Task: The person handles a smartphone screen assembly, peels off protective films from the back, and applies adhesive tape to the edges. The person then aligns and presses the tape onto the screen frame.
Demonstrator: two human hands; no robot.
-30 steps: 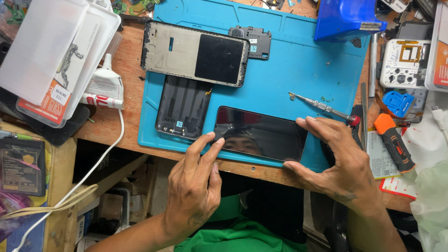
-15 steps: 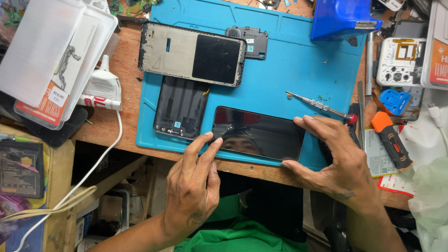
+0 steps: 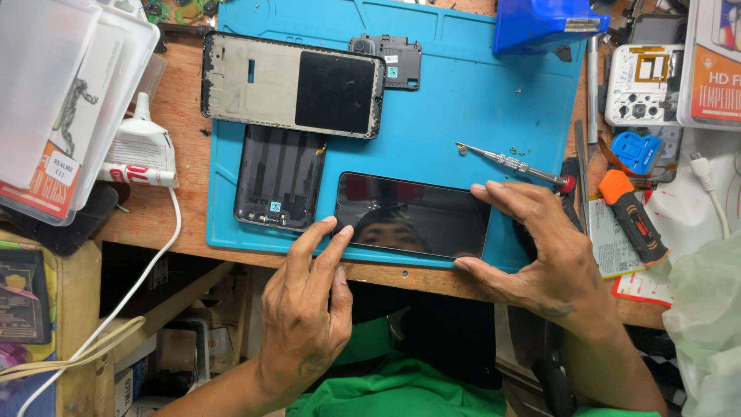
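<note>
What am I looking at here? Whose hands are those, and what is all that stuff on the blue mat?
The camera sits on a person's head and looks down, so these are that person's own hands. The left hand and right hand touch the two ends of a dark phone screen lying flat on a blue work mat. Nothing is lifted. Also on the mat lie a phone frame, a dark back cover and a thin screwdriver. An orange tool lies off to the right.
</note>
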